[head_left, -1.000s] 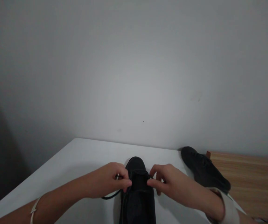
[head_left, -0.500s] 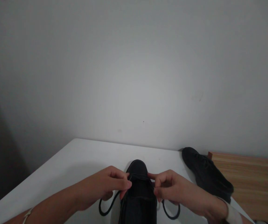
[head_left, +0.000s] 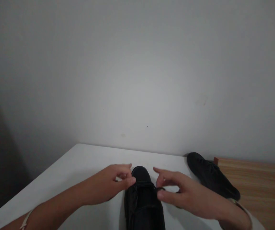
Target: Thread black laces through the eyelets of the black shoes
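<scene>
A black shoe (head_left: 141, 175) stands in front of me on the white table, toe pointing away and its tongue area laid open. At its left side is my left hand (head_left: 118, 182), fingers curled, the thumb tip touching the shoe by the eyelets; the lace there is mostly hidden in the hand. My right hand (head_left: 173, 185) is at the right side, its thumb and bent fingers closed on a black shoelace (head_left: 160, 189) by the eyelet edge. Its index finger points out past the toe.
A second black shoe (head_left: 211, 174), laced, lies at the table's right edge. Beside it is a wooden board or surface (head_left: 259, 182). A plain wall (head_left: 137, 80) rises behind the white table (head_left: 87, 159).
Both hands have shifted slightly forward, index fingers stretching farther past the shoe's sides. The hanging lace loops beside each hand no longer show. The shoe has moved slightly.
</scene>
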{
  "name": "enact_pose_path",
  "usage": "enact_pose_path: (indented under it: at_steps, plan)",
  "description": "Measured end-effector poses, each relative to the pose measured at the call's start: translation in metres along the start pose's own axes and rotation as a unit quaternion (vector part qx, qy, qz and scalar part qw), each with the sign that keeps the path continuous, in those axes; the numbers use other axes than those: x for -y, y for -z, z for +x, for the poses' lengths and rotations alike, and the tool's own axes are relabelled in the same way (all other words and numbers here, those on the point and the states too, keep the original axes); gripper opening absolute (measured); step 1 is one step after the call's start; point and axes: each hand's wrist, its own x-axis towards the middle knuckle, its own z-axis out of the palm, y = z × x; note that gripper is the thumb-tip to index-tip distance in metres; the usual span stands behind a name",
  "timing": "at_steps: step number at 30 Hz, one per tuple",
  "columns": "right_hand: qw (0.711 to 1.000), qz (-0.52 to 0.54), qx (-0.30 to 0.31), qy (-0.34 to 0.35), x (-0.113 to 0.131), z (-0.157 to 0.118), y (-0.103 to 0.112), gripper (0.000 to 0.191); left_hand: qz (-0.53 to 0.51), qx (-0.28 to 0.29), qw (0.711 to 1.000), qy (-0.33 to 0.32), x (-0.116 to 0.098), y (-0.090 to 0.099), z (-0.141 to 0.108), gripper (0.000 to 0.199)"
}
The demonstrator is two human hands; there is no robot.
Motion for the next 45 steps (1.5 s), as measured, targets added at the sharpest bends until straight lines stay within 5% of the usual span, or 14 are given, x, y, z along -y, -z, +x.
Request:
enact_pose_path:
  at_steps: [3,5,9,12,14,19,21,23,26,30,36,40,45]
  plan:
    - [0.985,0.001,-0.162,0.057,0.025,0.000,0.003,0.020,0.039,-0.093,0.995,-0.021,-0.023,0.008,0.004,0.030]
    - [0.968,0.070,-0.215,0.108,0.049,0.000,0.001,0.019,0.038,-0.106,0.992,-0.053,-0.045,0.008,0.005,0.027]
    - [0.933,0.182,-0.250,0.182,0.095,-0.003,-0.011,0.025,0.027,-0.102,0.979,-0.172,-0.084,-0.002,0.008,0.024]
    - [0.923,0.231,-0.242,0.193,0.111,-0.006,-0.015,0.026,0.002,-0.103,0.964,-0.247,-0.093,-0.013,0.015,0.015]
    - [0.911,0.271,-0.227,0.215,0.111,-0.005,-0.012,0.026,-0.008,-0.102,0.960,-0.262,-0.091,-0.017,0.018,0.008]
    - [0.869,0.316,-0.270,0.269,0.092,0.014,-0.006,0.010,0.001,-0.137,0.957,-0.254,-0.093,-0.010,0.012,0.027]
    - [0.897,0.302,-0.237,0.221,0.077,0.023,-0.009,0.019,0.004,-0.162,0.950,-0.266,-0.097,-0.009,0.008,0.030]
    - [0.936,0.248,-0.137,0.208,0.062,0.029,-0.013,0.027,0.012,-0.180,0.944,-0.278,-0.100,-0.011,0.007,0.030]
    - [0.968,0.122,-0.041,0.216,0.048,0.030,-0.020,0.016,0.036,-0.174,0.942,-0.285,-0.102,-0.017,0.010,0.031]
    - [0.958,0.057,-0.113,0.256,0.046,0.028,-0.023,0.014,0.043,-0.137,0.942,-0.305,-0.103,-0.017,0.010,0.029]
    - [0.918,0.291,-0.217,0.159,0.026,0.028,-0.013,0.020,-0.166,-0.132,0.955,-0.206,-0.069,-0.002,0.006,0.032]
    - [0.888,0.356,-0.265,0.121,-0.008,0.019,0.001,0.024,-0.367,-0.192,0.905,-0.093,-0.021,0.007,0.005,0.022]
    - [0.901,0.304,-0.305,0.052,-0.051,0.002,0.006,0.034,-0.313,-0.259,0.914,-0.003,0.028,0.014,-0.009,0.026]
